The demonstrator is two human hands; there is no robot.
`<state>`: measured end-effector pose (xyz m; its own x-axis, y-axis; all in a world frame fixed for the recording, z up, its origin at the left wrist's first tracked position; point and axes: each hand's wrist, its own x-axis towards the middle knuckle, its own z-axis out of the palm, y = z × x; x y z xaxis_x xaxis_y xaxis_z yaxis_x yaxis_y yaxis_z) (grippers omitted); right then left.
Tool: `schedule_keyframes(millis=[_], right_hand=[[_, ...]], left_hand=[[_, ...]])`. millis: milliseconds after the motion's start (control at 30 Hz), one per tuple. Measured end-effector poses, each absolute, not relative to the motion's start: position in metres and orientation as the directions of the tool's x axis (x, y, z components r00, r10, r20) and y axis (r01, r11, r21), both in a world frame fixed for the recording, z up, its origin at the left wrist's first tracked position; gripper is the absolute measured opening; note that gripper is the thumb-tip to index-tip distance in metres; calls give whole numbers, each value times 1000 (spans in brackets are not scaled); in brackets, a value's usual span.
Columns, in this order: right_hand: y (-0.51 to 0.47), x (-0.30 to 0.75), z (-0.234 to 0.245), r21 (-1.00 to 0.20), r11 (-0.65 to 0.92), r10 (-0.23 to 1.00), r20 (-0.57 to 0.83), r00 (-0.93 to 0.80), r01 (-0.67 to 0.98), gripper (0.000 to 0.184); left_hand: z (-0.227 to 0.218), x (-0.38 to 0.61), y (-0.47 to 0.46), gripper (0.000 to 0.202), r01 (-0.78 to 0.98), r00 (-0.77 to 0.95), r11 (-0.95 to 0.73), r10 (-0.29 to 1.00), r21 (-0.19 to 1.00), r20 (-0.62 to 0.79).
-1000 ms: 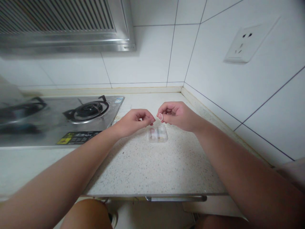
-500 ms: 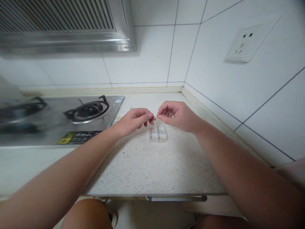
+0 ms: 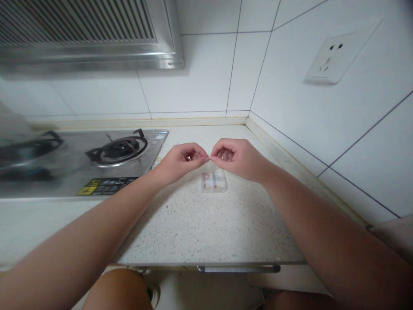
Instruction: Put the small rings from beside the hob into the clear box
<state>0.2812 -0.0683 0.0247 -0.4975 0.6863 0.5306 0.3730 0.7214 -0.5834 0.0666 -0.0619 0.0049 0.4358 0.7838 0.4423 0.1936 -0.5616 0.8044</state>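
Observation:
My left hand and my right hand meet fingertip to fingertip above the counter. Each pinches thumb against forefinger on a tiny pale piece, too small to name and mostly covered by the fingertips. Just below and behind my fingers lies a clear plastic case with rounded compartments, resting on the speckled counter. Small pale and reddish bits show faintly inside it. My right hand hides part of its far end.
A steel gas stove with a black burner is on the left, under a range hood. The speckled countertop runs to the tiled walls. A wall socket is at the upper right.
My left hand has closed its thumb and forefinger into a pinch against the small piece my right fingers hold. The right hand has shifted slightly; the case stays put.

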Motion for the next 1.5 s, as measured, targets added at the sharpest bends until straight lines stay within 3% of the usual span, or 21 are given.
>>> schedule_keyframes(millis=[1500], right_hand=[[-69,283,27,-587,737,665,539,-517,335,8]], left_hand=[[7,66,-62,15,101,416,-581,762,807,497]])
